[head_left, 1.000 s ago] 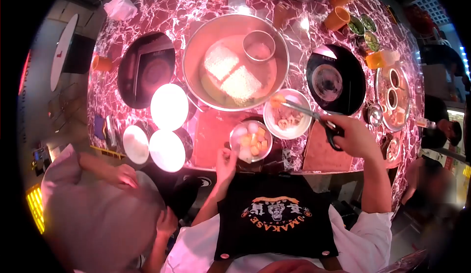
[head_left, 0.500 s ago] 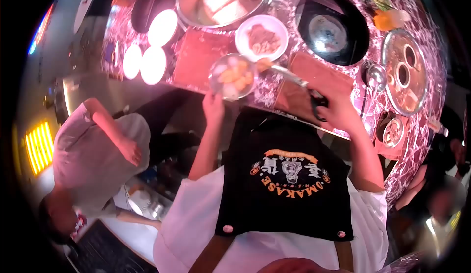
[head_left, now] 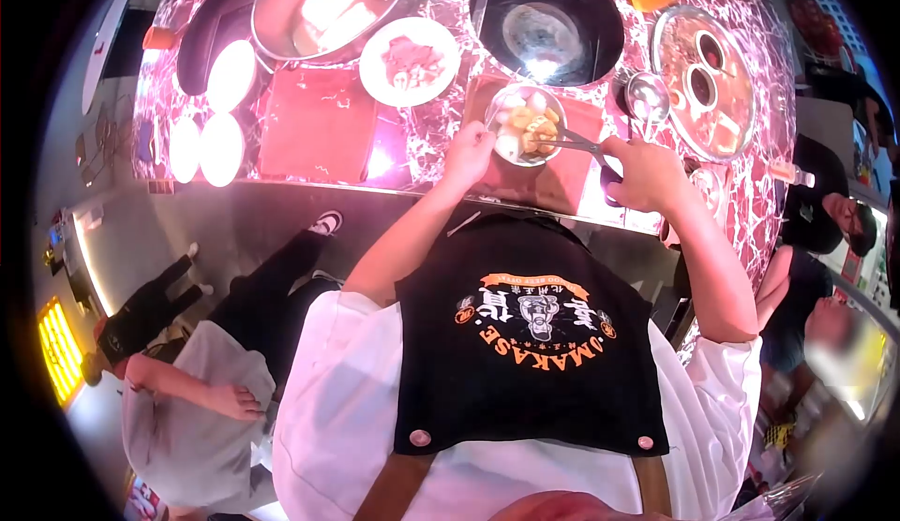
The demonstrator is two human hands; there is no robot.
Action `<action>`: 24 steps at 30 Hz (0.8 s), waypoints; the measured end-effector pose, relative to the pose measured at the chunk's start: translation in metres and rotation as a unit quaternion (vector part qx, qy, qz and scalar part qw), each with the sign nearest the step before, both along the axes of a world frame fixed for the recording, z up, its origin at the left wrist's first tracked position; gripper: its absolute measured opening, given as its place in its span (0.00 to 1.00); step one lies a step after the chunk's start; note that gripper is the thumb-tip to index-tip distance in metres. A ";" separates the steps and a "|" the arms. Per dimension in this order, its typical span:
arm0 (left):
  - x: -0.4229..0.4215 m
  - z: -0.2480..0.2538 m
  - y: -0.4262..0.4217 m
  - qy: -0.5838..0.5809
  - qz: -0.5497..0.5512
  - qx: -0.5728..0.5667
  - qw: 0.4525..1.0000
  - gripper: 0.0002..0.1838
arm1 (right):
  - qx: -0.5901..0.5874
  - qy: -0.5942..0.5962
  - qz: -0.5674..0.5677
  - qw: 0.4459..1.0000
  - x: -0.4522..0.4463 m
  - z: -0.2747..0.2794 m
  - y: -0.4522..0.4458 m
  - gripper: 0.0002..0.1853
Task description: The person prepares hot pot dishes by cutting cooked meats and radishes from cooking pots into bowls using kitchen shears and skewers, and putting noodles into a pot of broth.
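Note:
My left hand [head_left: 472,153] has its fingers closed on the rim of a small bowl [head_left: 503,151]. Inside it lie orange-yellow chunks [head_left: 534,129] and paler round pieces. My right hand [head_left: 647,174] grips a pair of scissors [head_left: 583,145] by the dark handles, with the blades over the bowl and their tips at the orange chunks. Under the bowl is a reddish-brown mat [head_left: 558,176]. A white plate [head_left: 372,79] with pinkish sliced food stands to the upper left.
A large metal pot [head_left: 272,41] holds pale blocks. A black pan [head_left: 600,38] sits behind the bowl. On the right are a ladle [head_left: 647,96] and a round metal tray [head_left: 689,113] with cups. Another person's arm [head_left: 183,380] is at lower left.
The bowl has moved right, from the table's edge to over the right mat. The scissors, which held a brownish piece above the bowl's right side, now point into the orange chunks.

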State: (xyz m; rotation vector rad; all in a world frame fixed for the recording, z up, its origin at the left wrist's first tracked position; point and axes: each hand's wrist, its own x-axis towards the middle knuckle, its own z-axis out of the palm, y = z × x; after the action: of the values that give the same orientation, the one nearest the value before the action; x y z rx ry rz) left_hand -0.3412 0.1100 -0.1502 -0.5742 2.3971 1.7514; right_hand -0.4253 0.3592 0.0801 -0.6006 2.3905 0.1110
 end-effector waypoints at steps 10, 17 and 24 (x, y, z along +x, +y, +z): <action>0.002 0.038 -0.081 0.015 0.030 0.025 0.999 0.13 | -0.048 -0.001 0.052 0.997 -0.012 -0.020 -0.005 0.12; -0.029 0.100 -0.206 -0.025 0.119 0.060 0.991 0.15 | -0.101 -0.019 -0.032 0.994 -0.039 0.072 -0.033 0.26; -0.102 0.104 -0.323 0.076 0.120 -0.151 0.978 0.13 | -0.178 0.187 0.049 0.965 -0.173 0.058 -0.233 0.22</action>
State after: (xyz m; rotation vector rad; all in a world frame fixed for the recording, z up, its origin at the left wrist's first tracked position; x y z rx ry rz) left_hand -0.4437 -0.2126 -0.0464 -0.8242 2.8327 1.5705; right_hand -0.5979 0.1264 0.1378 -0.9338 2.7715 -0.1841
